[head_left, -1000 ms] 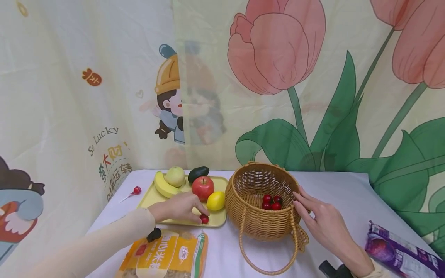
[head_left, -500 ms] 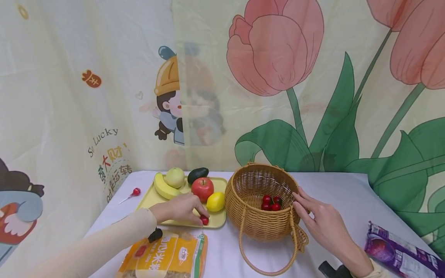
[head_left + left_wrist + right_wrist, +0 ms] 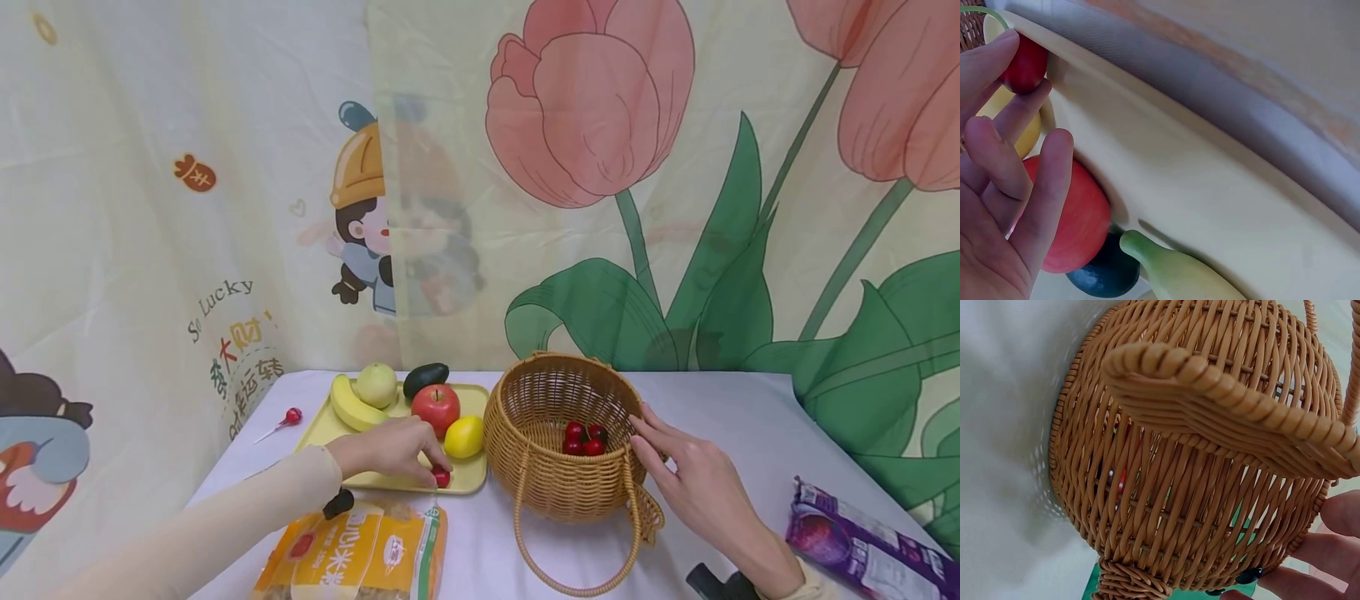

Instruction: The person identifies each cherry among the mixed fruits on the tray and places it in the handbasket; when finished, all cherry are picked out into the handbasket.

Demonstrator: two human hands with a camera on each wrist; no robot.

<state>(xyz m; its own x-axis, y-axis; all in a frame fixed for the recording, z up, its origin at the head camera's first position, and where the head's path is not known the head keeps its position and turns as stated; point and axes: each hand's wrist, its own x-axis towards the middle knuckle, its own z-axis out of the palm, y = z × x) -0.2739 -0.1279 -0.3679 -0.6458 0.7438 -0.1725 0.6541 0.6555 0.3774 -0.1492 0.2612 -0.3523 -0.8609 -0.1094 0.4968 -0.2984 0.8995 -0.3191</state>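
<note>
My left hand (image 3: 393, 451) is over the front right of the yellow tray (image 3: 327, 431) and pinches a red cherry (image 3: 441, 476) between thumb and finger. In the left wrist view the cherry (image 3: 1027, 64) shows a green stem, and the other fingers are spread. Right of the tray stands a wicker basket (image 3: 558, 486), its opening tipped toward me, with several cherries (image 3: 585, 439) inside. My right hand (image 3: 697, 475) rests its fairly straight fingers on the basket's right rim. The right wrist view shows those fingers against the weave (image 3: 1210, 506).
The tray also holds a banana (image 3: 356, 405), a pale green round fruit (image 3: 377, 385), an avocado (image 3: 426, 379), an apple (image 3: 436, 408) and a lemon (image 3: 464, 437). An orange food bag (image 3: 360, 550) lies in front, a lollipop (image 3: 292, 416) left, a purple packet (image 3: 862, 537) right.
Both hands stay in place, the left on the cherry and the right at the basket rim. Only the head view has shifted slightly.
</note>
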